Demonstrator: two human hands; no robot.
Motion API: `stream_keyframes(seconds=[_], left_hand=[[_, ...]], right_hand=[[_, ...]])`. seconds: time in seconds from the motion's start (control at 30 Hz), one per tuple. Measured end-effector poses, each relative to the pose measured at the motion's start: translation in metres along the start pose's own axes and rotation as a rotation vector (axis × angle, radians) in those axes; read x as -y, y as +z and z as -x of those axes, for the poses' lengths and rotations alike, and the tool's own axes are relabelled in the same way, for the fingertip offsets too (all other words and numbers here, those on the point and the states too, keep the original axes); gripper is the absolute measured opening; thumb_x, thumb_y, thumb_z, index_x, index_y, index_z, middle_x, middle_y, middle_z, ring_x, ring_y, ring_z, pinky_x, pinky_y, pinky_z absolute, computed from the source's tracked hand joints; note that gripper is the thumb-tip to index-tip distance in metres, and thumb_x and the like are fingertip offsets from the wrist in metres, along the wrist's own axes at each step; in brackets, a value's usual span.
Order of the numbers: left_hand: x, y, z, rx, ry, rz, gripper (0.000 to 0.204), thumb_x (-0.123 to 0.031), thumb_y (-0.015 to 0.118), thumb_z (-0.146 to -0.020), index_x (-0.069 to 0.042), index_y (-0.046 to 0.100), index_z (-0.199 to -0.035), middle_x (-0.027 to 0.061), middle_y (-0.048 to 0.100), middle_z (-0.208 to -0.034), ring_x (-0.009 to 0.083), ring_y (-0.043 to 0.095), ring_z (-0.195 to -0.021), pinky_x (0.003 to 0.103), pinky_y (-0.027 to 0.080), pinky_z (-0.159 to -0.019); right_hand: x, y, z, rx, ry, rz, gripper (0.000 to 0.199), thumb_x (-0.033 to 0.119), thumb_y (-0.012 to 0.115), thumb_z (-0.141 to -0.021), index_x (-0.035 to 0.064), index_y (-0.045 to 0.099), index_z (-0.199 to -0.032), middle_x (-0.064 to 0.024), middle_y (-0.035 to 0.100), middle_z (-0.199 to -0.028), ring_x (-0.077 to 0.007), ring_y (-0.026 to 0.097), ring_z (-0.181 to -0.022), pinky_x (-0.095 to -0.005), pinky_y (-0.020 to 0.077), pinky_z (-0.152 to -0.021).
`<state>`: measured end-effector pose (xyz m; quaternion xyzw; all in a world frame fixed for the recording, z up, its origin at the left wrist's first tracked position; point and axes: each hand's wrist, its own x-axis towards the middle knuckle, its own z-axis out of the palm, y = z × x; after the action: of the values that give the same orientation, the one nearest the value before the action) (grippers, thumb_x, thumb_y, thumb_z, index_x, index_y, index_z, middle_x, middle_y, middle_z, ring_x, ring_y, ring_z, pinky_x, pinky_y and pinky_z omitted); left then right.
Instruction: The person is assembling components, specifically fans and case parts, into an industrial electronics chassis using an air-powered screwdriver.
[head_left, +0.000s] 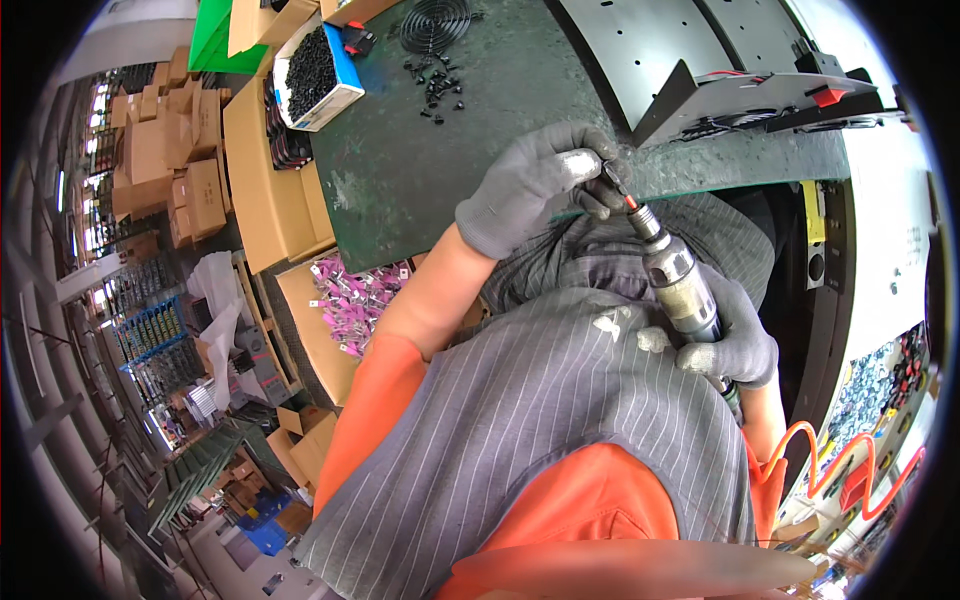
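Note:
My right hand (738, 335), in a grey glove, wraps round a power screwdriver (680, 290) with a metal body. It is tilted, with its bit pointing away and to the left. At the bit's tip my gloved left hand (540, 185) pinches a small dark piece (608, 172) that looks like a black screw; the fingers partly cover it. Both hands are over the near edge of the dark green table (400, 180), in front of my striped apron. Several loose black screws (435, 90) lie farther off on the table, by a round black fan grille (435, 25).
A box of black screws (315, 75) stands at the far left. Below it, an open carton (345, 300) holds pink-and-metal parts. A grey sheet-metal panel (745, 105) with fans rises at the far right. An orange coiled hose (860, 450) hangs at the lower right.

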<state>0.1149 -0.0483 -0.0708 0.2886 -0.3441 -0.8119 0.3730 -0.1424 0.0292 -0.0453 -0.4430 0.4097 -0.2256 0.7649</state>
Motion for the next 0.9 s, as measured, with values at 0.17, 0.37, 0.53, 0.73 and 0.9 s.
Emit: stream_keyframes(seconds=[0.17, 0.37, 0.53, 0.73, 0.9], left_hand=[[0.001, 0.013, -0.004, 0.068, 0.031, -0.168, 0.033, -0.010, 0.054, -0.086, -0.002, 0.047, -0.117, 0.0101, 0.056, -0.110, 0.0168, 0.056, -0.097, 0.028, 0.048, -0.082], [0.014, 0.004, -0.027, -0.356, 0.521, -1.064, 0.052, -0.004, 0.063, -0.071, -0.004, 0.047, -0.120, 0.0107, 0.054, -0.113, 0.0231, 0.053, -0.104, 0.034, 0.043, -0.092], [0.039, 0.012, -0.057, -0.334, 0.761, -1.557, 0.054, -0.006, 0.060, -0.061, -0.002, 0.051, -0.113, 0.0213, 0.050, -0.115, 0.0405, 0.043, -0.114, 0.047, 0.038, -0.097], [0.043, 0.011, -0.061, -0.325, 0.718, -1.604, 0.051, -0.008, 0.058, -0.061, -0.003, 0.052, -0.111, 0.0202, 0.050, -0.114, 0.0411, 0.040, -0.116, 0.049, 0.035, -0.099], [0.037, 0.010, -0.056, -0.322, 0.659, -1.601, 0.053, -0.012, 0.059, -0.062, -0.005, 0.051, -0.114, 0.0175, 0.050, -0.116, 0.0382, 0.037, -0.121, 0.048, 0.032, -0.100]], right_hand=[[-0.007, -0.008, 0.014, -0.025, 0.044, 0.067, 0.077, 0.030, 0.082, -0.049, -0.0013, 0.054, -0.114, -0.0076, 0.059, -0.097, -0.0175, 0.056, -0.088, -0.0310, 0.0432, -0.083], [-0.025, -0.014, 0.028, -0.251, 0.049, -0.028, 0.071, 0.020, 0.079, -0.055, -0.0025, 0.051, -0.116, -0.0049, 0.057, -0.094, -0.0132, 0.052, -0.084, -0.0277, 0.0426, -0.080], [-0.037, -0.013, 0.019, -0.264, -0.058, -0.040, 0.073, 0.023, 0.081, -0.059, -0.0041, 0.049, -0.120, -0.0047, 0.056, -0.097, -0.0130, 0.051, -0.086, -0.0273, 0.0417, -0.081], [-0.039, -0.014, 0.009, -0.255, -0.068, -0.074, 0.067, 0.021, 0.078, -0.063, -0.0037, 0.050, -0.118, -0.0037, 0.056, -0.094, -0.0118, 0.051, -0.084, -0.0270, 0.0423, -0.079], [-0.030, -0.012, -0.002, -0.245, -0.101, -0.009, 0.059, 0.012, 0.075, -0.065, -0.0032, 0.050, -0.116, -0.0025, 0.055, -0.090, -0.0104, 0.050, -0.081, -0.0261, 0.0428, -0.076]])
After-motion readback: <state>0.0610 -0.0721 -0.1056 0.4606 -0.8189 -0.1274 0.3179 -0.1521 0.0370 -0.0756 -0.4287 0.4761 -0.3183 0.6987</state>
